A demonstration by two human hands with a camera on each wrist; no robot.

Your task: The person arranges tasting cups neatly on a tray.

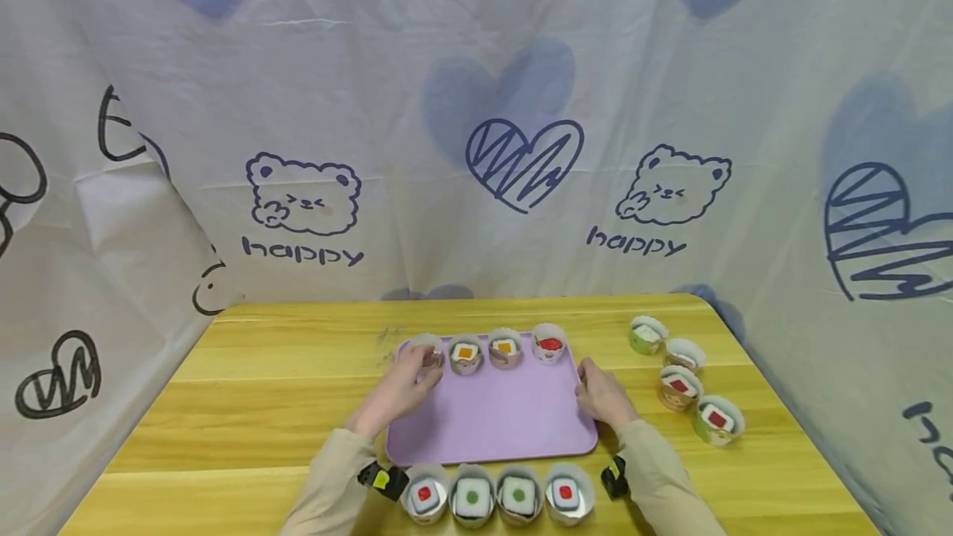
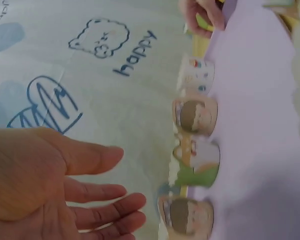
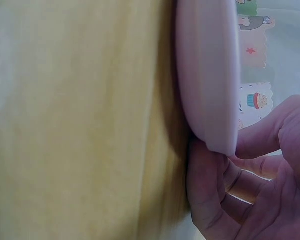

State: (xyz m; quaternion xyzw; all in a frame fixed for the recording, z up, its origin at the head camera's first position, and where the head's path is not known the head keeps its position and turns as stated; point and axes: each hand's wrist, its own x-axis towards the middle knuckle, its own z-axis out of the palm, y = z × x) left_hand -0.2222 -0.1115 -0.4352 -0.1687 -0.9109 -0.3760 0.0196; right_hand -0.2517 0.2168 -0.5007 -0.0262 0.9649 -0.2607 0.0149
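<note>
A lilac tray (image 1: pixel 499 416) lies on the wooden table, with a row of patterned paper cups along its far edge. My right hand (image 1: pixel 605 394) grips the tray's right side; in the right wrist view its thumb is over the rim (image 3: pixel 222 75) and fingers are underneath. My left hand (image 1: pixel 395 394) hovers by the leftmost cup (image 1: pixel 426 343), which it partly hides. The left wrist view shows that hand's fingers (image 2: pixel 105 215) loosely extended, holding nothing. Two cups (image 1: pixel 466 356) in the row hold white pieces with orange tops; the rightmost (image 1: pixel 549 344) holds something red.
Several cups with square sweet-like pieces (image 1: pixel 472 496) line the table in front of the tray, between my forearms. More cups (image 1: pixel 678 388) stand at the table's right (image 1: pixel 774 470). A printed cloth (image 1: pixel 417 213) hangs behind the table.
</note>
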